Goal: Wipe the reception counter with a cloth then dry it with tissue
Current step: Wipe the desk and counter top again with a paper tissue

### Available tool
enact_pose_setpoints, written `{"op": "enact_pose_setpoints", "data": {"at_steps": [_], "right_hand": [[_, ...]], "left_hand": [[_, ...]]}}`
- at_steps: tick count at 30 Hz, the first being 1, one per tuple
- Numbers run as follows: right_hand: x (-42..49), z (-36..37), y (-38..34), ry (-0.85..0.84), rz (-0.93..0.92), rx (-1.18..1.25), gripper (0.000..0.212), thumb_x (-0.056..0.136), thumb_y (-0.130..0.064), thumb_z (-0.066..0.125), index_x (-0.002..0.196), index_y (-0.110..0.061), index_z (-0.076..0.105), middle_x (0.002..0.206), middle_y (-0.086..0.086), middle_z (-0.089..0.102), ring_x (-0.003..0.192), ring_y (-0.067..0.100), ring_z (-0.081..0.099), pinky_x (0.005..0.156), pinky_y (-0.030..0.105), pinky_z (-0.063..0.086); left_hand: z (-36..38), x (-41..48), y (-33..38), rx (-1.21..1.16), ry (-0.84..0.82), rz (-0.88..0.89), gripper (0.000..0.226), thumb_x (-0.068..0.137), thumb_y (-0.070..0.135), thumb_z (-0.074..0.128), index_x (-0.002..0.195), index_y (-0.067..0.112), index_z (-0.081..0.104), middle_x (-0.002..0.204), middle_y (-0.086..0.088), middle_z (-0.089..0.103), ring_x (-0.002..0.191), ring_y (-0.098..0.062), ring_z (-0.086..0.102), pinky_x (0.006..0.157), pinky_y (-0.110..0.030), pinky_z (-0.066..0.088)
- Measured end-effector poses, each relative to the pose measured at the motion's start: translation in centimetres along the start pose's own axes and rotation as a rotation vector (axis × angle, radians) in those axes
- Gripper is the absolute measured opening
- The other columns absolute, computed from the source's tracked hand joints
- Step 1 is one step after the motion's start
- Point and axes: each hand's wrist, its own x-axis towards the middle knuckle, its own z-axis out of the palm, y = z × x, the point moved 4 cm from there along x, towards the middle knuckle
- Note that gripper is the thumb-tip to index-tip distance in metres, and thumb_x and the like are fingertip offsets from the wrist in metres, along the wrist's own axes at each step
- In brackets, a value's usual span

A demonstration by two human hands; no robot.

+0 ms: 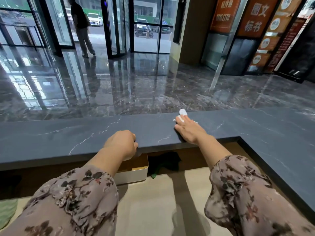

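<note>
The reception counter (85, 133) is a dark grey stone slab with thin white veins, running left to right in front of me. My right hand (189, 132) lies flat on it with straight fingers, pressing a white tissue (182, 112) against the top near the far edge. The tissue shows past my fingertips and between my fingers. My left hand (121, 143) rests at the counter's near edge with its fingers curled and nothing in it. A dark cloth (164, 161) with a green corner lies on the lower desk under the counter.
The counter turns toward me on the right (281, 142). Below it is a beige lower desk (153, 201) with a white box (134, 174). A green cloth (6, 212) shows at bottom left. Beyond the counter, a person (83, 28) walks near glass doors.
</note>
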Motion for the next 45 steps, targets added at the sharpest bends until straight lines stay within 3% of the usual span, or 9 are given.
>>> {"op": "enact_pose_setpoints", "data": {"at_steps": [4, 8, 13, 18, 22, 28, 35, 39, 45], "right_hand": [[0.4, -0.8, 4.0, 0.065, 0.177, 0.0, 0.037, 0.1, -0.034, 0.026, 0.128, -0.013, 0.038, 0.142, 0.01, 0.032, 0.125, 0.036, 0.039, 0.103, 0.05, 0.028], [1.0, -0.4, 2.6, 0.094, 0.299, -0.045, 0.05, 0.099, -0.035, 0.024, 0.138, -0.007, 0.037, 0.146, 0.017, 0.029, 0.131, 0.036, 0.032, 0.107, 0.046, 0.026], [1.6, 1.2, -5.6, 0.106, 0.032, -0.032, 0.043, 0.098, -0.033, 0.027, 0.127, -0.006, 0.044, 0.137, 0.017, 0.038, 0.124, 0.034, 0.036, 0.104, 0.044, 0.028], [1.9, 2.4, -8.5, 0.007, -0.198, 0.006, 0.037, 0.099, -0.035, 0.028, 0.122, -0.009, 0.042, 0.134, 0.012, 0.037, 0.122, 0.034, 0.037, 0.102, 0.044, 0.028], [2.2, 1.5, -4.7, -0.03, -0.222, -0.024, 0.045, 0.1, -0.035, 0.025, 0.14, -0.014, 0.033, 0.15, 0.006, 0.026, 0.137, 0.025, 0.027, 0.111, 0.041, 0.02], [2.6, -1.2, 5.7, 0.003, -0.013, 0.007, 0.042, 0.1, -0.037, 0.025, 0.134, -0.016, 0.036, 0.144, 0.009, 0.03, 0.128, 0.035, 0.039, 0.101, 0.044, 0.032], [0.8, -2.9, 15.7, 0.012, 0.221, -0.007, 0.052, 0.091, -0.046, 0.016, 0.123, -0.013, 0.041, 0.142, 0.012, 0.033, 0.122, 0.036, 0.038, 0.1, 0.047, 0.033], [-0.7, -2.3, 11.8, 0.106, 0.185, 0.005, 0.043, 0.098, -0.035, 0.026, 0.122, -0.006, 0.047, 0.138, 0.02, 0.038, 0.125, 0.037, 0.036, 0.105, 0.047, 0.028], [-6.3, 0.8, 0.5, 0.188, -0.097, -0.008, 0.042, 0.097, -0.037, 0.026, 0.12, -0.009, 0.048, 0.131, 0.015, 0.043, 0.121, 0.035, 0.039, 0.101, 0.045, 0.029]], "left_hand": [[0.1, -0.4, 0.2, -0.003, -0.003, 0.002, 0.037, 0.1, 0.033, 0.039, 0.132, 0.018, 0.052, 0.135, -0.008, 0.051, 0.12, -0.028, 0.049, 0.095, -0.038, 0.044], [0.3, -0.3, 0.2, -0.01, 0.007, -0.015, 0.036, 0.1, 0.033, 0.04, 0.13, 0.018, 0.054, 0.129, -0.008, 0.054, 0.12, -0.028, 0.049, 0.096, -0.039, 0.044], [0.3, -0.5, 0.3, -0.011, 0.018, -0.013, 0.031, 0.1, 0.031, 0.039, 0.123, 0.018, 0.055, 0.12, -0.008, 0.055, 0.116, -0.028, 0.049, 0.091, -0.039, 0.045], [0.0, -1.0, 0.8, -0.034, 0.049, -0.064, 0.035, 0.098, 0.033, 0.042, 0.127, 0.018, 0.055, 0.132, -0.008, 0.053, 0.125, -0.026, 0.047, 0.099, -0.04, 0.045], [-0.3, -0.7, 3.2, -0.016, 0.07, -0.085, 0.039, 0.099, 0.035, 0.041, 0.132, 0.016, 0.05, 0.149, -0.007, 0.035, 0.141, -0.025, 0.026, 0.104, -0.043, 0.038], [1.0, 1.1, 7.1, -0.067, 0.014, -0.006, 0.03, 0.099, 0.036, 0.043, 0.115, 0.017, 0.06, 0.14, -0.01, 0.048, 0.123, -0.028, 0.05, 0.093, -0.04, 0.047], [1.3, 1.8, 6.4, -0.115, -0.005, -0.018, 0.035, 0.099, 0.03, 0.044, 0.128, 0.018, 0.058, 0.133, -0.009, 0.056, 0.127, -0.026, 0.048, 0.101, -0.042, 0.044], [1.6, 1.6, 6.8, -0.121, 0.024, -0.029, 0.033, 0.098, 0.027, 0.044, 0.126, 0.016, 0.06, 0.132, -0.01, 0.057, 0.127, -0.025, 0.049, 0.101, -0.042, 0.044], [1.4, 1.1, 7.2, -0.096, 0.028, -0.033, 0.036, 0.1, 0.027, 0.042, 0.131, 0.016, 0.056, 0.141, -0.011, 0.049, 0.129, -0.028, 0.045, 0.105, -0.042, 0.041]]}}
